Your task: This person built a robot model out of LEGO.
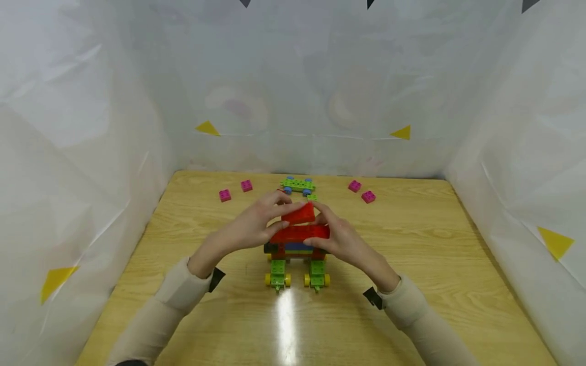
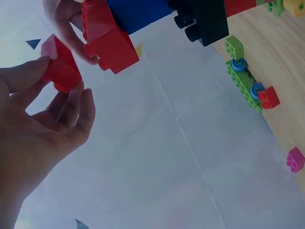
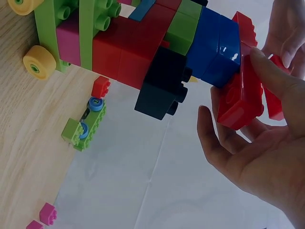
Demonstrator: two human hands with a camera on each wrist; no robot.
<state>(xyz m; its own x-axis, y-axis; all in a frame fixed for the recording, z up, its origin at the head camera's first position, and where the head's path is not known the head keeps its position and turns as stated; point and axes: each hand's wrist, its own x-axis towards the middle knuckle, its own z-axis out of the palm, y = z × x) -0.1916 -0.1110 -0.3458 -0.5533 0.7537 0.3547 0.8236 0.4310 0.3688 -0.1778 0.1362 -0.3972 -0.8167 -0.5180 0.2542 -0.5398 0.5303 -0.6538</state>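
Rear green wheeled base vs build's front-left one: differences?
The rear base has blue wheels; the front-left base has yellow wheels. The rear base lies crosswise; the front-left base runs front to back. The rear base stands apart; the front-left base belongs to the build. Both are green.

In my head view, the left hand (image 1: pixel 254 221) mostly hides the far red brick (image 2: pixel 269 97); both sleeves (image 1: pixel 171 300) run off the near edge.
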